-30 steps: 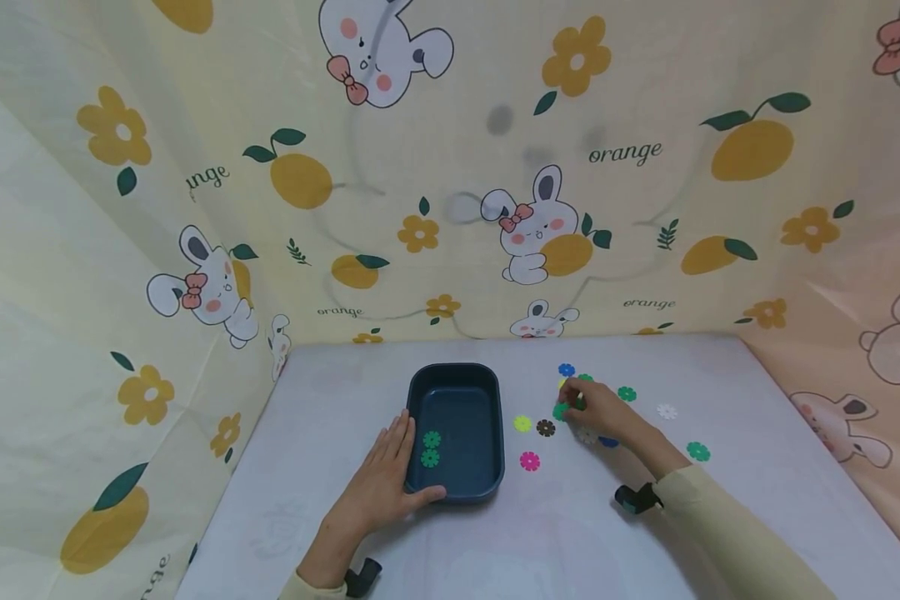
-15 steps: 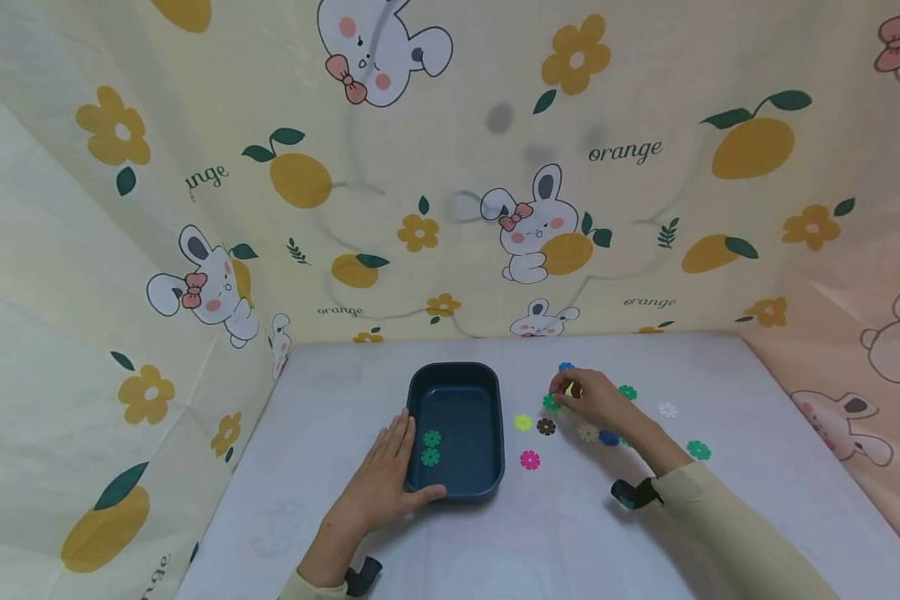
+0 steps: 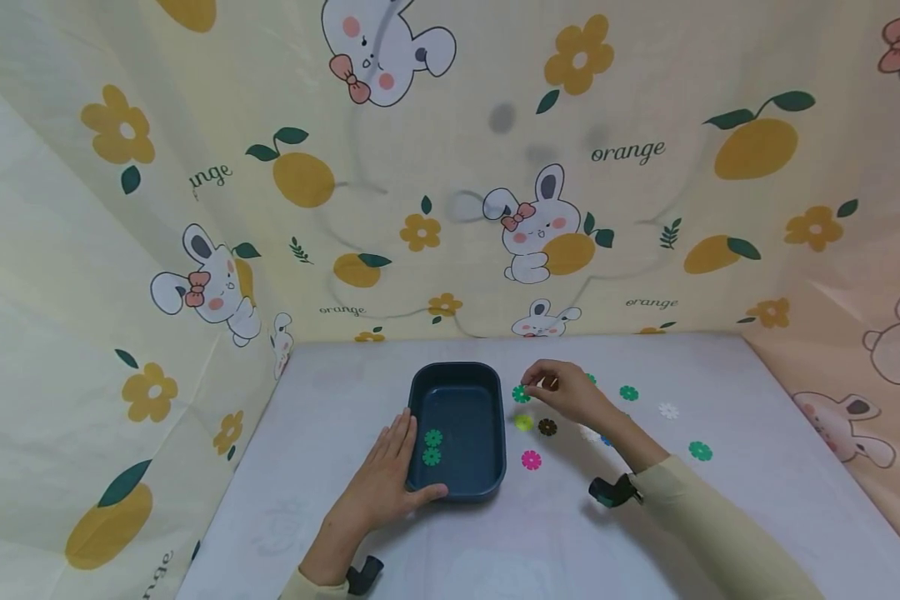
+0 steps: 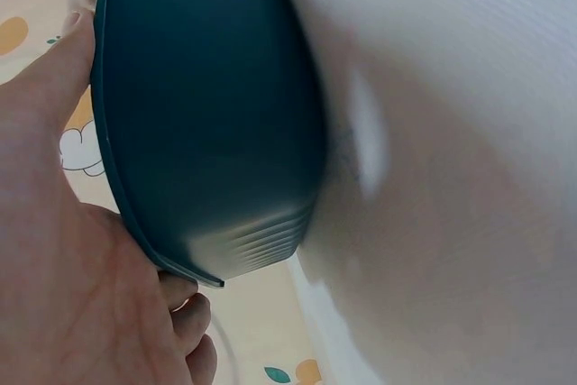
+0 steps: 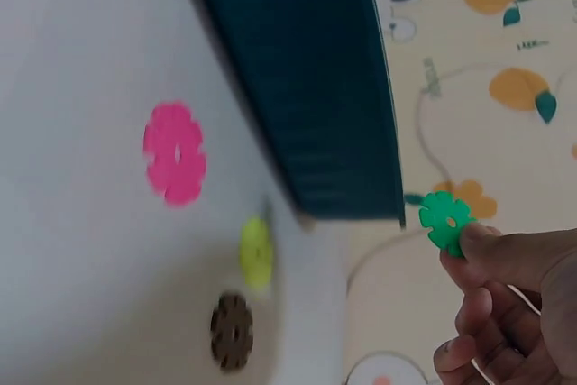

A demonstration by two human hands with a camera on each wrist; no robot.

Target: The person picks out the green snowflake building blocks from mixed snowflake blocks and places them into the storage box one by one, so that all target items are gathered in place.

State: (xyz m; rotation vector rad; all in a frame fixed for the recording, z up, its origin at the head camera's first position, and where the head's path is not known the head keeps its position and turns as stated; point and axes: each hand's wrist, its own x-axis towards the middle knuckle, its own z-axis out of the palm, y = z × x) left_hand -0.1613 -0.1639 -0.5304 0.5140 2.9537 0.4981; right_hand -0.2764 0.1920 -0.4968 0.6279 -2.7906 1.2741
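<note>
In the head view my left hand (image 3: 378, 483) rests against the left side of a dark blue rectangular tray (image 3: 467, 429), fingers straight along its wall and thumb over the near rim. My right hand (image 3: 570, 393) pinches a green notched plastic disc (image 5: 442, 218) between thumb and index finger; the right wrist view shows this pinch clearly. That disc is raised off the table, just right of the tray's far right rim. Inside the tray, two green discs (image 3: 432, 447) lie at the left. The left wrist view shows the tray's outer wall (image 4: 216, 114) beside the palm.
Right of the tray lie a yellow disc (image 3: 523, 422), a brown disc (image 3: 547, 427) and a pink disc (image 3: 531, 460). Farther right are a white disc (image 3: 669, 411) and more green discs (image 3: 701, 451). Others sit partly hidden under the right arm. A patterned curtain (image 3: 390, 208) surrounds the table.
My right hand has moved left from among the scattered discs toward the tray, carrying the green disc up off the table. The left hand and tray have stayed in place.
</note>
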